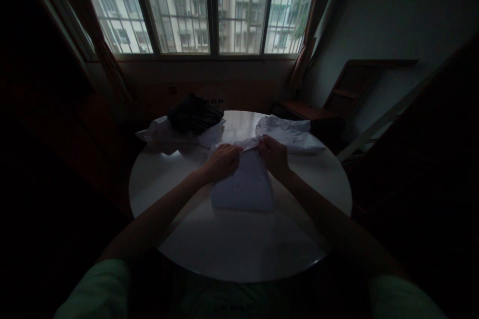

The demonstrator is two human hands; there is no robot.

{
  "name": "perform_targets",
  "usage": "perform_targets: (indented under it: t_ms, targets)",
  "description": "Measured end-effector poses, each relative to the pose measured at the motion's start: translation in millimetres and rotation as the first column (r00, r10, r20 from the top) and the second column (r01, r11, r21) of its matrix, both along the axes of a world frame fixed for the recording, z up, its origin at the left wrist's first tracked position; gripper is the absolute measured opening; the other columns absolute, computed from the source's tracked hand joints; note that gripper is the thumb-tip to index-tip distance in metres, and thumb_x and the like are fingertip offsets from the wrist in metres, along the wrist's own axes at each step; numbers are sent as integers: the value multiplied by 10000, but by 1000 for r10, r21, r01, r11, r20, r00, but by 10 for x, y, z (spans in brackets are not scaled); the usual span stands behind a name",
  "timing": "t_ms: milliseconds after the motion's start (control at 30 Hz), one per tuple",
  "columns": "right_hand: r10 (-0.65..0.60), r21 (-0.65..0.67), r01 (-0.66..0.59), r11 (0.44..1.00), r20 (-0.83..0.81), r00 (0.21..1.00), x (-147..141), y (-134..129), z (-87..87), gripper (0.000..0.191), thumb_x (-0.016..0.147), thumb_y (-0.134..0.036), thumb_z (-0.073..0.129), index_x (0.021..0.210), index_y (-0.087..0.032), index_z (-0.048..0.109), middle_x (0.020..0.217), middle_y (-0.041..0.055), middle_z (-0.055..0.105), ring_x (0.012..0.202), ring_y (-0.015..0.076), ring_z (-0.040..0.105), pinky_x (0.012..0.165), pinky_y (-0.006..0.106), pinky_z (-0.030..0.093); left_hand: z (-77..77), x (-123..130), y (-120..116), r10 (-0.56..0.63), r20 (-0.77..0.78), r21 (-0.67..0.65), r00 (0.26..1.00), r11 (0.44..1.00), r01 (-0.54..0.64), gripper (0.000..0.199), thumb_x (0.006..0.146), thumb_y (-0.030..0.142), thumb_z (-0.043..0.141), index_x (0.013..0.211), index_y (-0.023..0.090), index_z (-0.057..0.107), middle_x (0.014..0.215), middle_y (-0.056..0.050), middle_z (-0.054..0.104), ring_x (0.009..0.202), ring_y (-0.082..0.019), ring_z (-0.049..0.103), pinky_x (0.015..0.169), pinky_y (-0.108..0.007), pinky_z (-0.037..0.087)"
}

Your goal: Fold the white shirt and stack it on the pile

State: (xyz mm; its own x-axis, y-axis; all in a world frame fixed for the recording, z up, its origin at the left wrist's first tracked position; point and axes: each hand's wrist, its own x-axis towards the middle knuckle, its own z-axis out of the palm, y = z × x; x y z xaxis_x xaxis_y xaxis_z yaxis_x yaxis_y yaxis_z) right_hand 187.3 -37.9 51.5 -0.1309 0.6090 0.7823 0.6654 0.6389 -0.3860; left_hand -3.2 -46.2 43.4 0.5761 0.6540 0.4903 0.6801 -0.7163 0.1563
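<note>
A folded white shirt (pixel 245 187) lies in the middle of a round white table (pixel 209 244). My left hand (pixel 223 159) presses down on the shirt's far left part near the collar. My right hand (pixel 273 155) pinches the shirt's far edge, where a narrow strip of cloth runs between both hands. The room is dim, so finger detail is hard to make out.
A second folded white garment (pixel 290 135) lies at the table's far right. A dark striped garment (pixel 194 112) sits on white cloth (pixel 159 133) at the far left. A barred window (pixel 202 5) is behind. A wooden shelf (pixel 352 89) stands at the right.
</note>
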Motion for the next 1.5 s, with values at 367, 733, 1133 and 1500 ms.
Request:
perform_targets:
  t_ms: [367,733,1133,1500]
  targets:
    - [249,-211,-174,962,409,878,-320,-165,-234,167,828,-274,476,732,-155,544,712,27,560,617,112,490,595,220,323,-356,-134,338,226,496,-635,838,753,172,162,674,186,485,802,142,574,704,13,565,669,-125,521,616,-224,416]
    - [203,-429,-65,901,285,937,-396,-72,-387,244,821,-308,506,653,-142,570,590,-6,554,542,85,464,533,211,272,-506,-147,428,156,688,-583,709,701,412,265,597,100,560,859,134,553,837,-11,624,798,-132,577,750,-249,441]
    - [149,-400,21,916,390,908,-398,-202,-325,349,787,-484,516,711,-149,578,672,32,612,599,119,538,559,225,301,-375,-62,172,178,244,-224,953,967,-123,180,658,75,481,787,155,578,640,22,569,614,-112,515,608,-226,388]
    - [57,-425,181,887,489,870,-406,-252,-279,213,763,-264,507,944,-167,561,840,56,647,742,178,594,595,247,346,-281,-135,189,-8,218,-277,976,958,70,207,744,143,490,889,138,638,761,-29,654,674,-125,578,645,-225,429]
